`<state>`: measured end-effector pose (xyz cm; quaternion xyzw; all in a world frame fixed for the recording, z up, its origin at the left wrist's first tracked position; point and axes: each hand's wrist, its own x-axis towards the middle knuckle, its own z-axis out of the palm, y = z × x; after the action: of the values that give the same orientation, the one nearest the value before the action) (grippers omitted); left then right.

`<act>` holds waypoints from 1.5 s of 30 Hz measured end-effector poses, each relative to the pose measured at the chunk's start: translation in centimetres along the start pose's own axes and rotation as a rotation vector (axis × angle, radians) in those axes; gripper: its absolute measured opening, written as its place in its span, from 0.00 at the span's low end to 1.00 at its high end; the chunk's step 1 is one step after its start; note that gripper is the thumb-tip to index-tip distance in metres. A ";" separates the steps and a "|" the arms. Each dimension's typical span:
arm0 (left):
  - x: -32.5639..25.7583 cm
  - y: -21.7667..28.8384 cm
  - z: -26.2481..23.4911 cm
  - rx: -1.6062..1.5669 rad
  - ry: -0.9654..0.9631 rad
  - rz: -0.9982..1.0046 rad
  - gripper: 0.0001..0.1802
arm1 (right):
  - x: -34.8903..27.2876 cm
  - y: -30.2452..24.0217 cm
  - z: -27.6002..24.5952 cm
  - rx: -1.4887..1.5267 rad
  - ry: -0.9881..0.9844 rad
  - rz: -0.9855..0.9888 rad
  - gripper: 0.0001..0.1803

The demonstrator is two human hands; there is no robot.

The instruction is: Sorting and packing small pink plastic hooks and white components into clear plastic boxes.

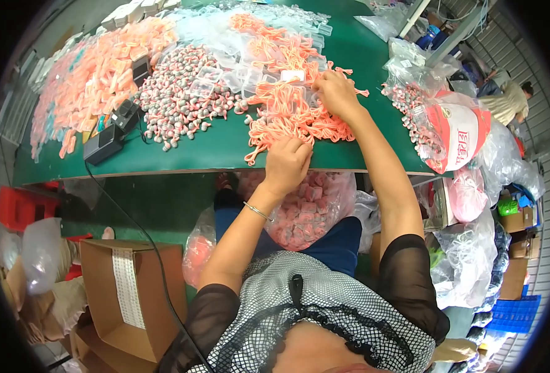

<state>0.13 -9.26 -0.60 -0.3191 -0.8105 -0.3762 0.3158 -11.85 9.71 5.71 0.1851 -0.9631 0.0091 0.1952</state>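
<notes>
A long heap of orange cord loops (pixel 275 132) lies on the green table in front of me. My left hand (pixel 288 163) is at the heap's near end by the table edge, its fingers curled down onto the cords. Farther out and to the right, my right hand (pixel 337 94) reaches over the heap with bent fingers closed among the loops. The undersides of both hands are hidden. Between the cords sits a small clear plastic box (pixel 292 76) with a shiny lid. Left of the heap is a pile of small grey-and-pink round pieces (pixel 185 87).
Clear plastic cases (pixel 244 79) and orange plastic parts (pixel 110 65) spread across the table's far left. Black power adapters (pixel 104 144) trail a cable past my left arm. A red-and-white sack (pixel 458 133) stands right; a cardboard box (pixel 132 292) stands lower left. Another person (pixel 508 99) is at far right.
</notes>
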 end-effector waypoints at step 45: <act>4.2 6.0 8.4 -0.148 -0.285 0.142 0.18 | -17.9 16.7 -1.2 -0.337 0.233 0.599 0.11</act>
<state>-0.13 1.83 0.67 -0.4480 -0.7926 -0.3624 0.1993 -2.14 31.71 0.98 -0.1424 -0.9339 -0.0718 0.3199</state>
